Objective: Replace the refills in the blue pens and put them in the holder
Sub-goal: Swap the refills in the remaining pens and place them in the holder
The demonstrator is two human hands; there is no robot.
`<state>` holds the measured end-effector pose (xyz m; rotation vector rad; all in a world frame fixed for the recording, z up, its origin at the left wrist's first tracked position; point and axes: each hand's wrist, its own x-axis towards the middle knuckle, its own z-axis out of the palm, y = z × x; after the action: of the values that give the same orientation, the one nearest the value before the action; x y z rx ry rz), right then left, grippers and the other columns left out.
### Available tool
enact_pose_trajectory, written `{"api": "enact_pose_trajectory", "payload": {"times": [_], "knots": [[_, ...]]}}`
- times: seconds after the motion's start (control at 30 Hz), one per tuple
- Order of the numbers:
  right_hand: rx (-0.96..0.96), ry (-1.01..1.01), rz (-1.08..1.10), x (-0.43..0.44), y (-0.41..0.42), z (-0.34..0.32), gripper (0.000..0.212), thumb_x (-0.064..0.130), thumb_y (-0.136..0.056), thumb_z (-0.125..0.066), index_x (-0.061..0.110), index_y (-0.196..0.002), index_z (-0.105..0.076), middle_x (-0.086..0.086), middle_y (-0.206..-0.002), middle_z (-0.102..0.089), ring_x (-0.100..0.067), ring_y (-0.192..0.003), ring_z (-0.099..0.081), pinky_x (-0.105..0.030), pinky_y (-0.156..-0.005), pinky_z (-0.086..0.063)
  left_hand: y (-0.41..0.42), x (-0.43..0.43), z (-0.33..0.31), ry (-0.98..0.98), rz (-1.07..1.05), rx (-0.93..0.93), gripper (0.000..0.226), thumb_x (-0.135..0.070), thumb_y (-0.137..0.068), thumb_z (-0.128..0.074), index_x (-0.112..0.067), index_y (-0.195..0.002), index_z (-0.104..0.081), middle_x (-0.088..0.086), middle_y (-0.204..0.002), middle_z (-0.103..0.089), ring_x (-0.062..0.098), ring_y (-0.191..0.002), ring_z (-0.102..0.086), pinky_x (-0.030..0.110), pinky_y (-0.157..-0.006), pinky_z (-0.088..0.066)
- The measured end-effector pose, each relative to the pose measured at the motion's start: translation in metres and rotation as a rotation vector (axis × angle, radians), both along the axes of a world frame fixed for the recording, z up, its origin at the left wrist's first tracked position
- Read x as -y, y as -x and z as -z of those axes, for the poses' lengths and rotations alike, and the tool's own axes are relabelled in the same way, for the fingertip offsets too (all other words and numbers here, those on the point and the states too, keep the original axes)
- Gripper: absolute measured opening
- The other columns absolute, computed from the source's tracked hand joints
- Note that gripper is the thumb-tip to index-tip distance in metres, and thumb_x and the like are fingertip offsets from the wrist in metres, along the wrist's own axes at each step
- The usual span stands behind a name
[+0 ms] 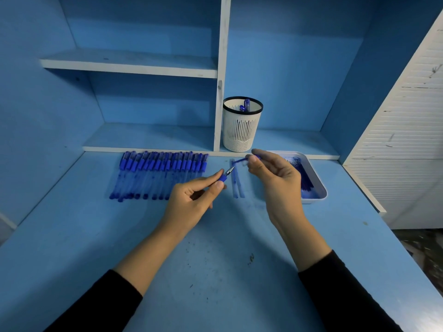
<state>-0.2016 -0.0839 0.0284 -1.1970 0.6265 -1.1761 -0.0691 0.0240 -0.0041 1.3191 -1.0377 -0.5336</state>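
On the left part of the counter [215, 259], at the far edge, a row of blue pens [163, 173] is laid side by side, all with caps on. To the right of it, the left hand [191, 200] is held above the counter. Its grip is pinched on a short blue front piece [226, 174] with a metal tip, which points to the far right.

Just beside this tip, two thin blue parts [237, 183] are lying on the counter. It cannot be told whether they are refills or barrels. Farther away, on the shelf, the white holder [242, 130] is standing with a few pens inside.

The right hand [275, 178] is raised near the tray [318, 185]. Its grip is pinched on a small blurred blue part [242, 161]. In the tray, blue refills [302, 173] are piled.

It is judged that one pen is taken apart now. Next, a new refill must probably be put in and the parts screwed together.
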Motion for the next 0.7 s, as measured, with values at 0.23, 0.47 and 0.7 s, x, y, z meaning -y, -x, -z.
{"api": "enact_pose_trajectory", "payload": {"times": [0.23,0.47,0.7], "knots": [[-0.519,0.261,-0.105,-0.005,-0.007,0.02,0.015,0.005,-0.084,-0.069,0.011,-0.097,-0.073,0.0,-0.082,-0.073,-0.005,-0.072,-0.066,-0.015,-0.072,-0.05,-0.011,0.001,-0.002,0.064,-0.135,-0.06,0.024,-0.016,-0.086,-0.07,-0.027,-0.107,-0.072,-0.002,-0.095,-0.077,0.01,-0.083,-0.07,0.024,-0.081,-0.055],[-0.854,0.695,-0.151,-0.021,-0.016,0.035,0.015,0.011,-0.081,-0.071,0.01,-0.096,-0.073,-0.003,-0.088,-0.069,-0.005,-0.073,-0.056,0.002,-0.071,-0.034,-0.031,0.0,-0.002,0.063,-0.22,0.072,0.027,-0.012,-0.086,-0.072,-0.035,-0.102,-0.07,-0.024,-0.093,-0.072,0.003,-0.092,-0.07,0.017,-0.086,-0.053],[-0.666,0.443,-0.062,-0.018,-0.012,0.024,0.019,0.036,-0.088,-0.065,0.018,-0.083,-0.069,0.01,-0.068,-0.065,-0.003,-0.063,-0.057,-0.016,-0.064,-0.045,-0.032,-0.001,0.004,0.018,-0.18,0.296,0.027,-0.009,-0.087,-0.072,-0.029,-0.106,-0.073,-0.018,-0.1,-0.073,0.003,-0.094,-0.068,0.018,-0.088,-0.052]]}}
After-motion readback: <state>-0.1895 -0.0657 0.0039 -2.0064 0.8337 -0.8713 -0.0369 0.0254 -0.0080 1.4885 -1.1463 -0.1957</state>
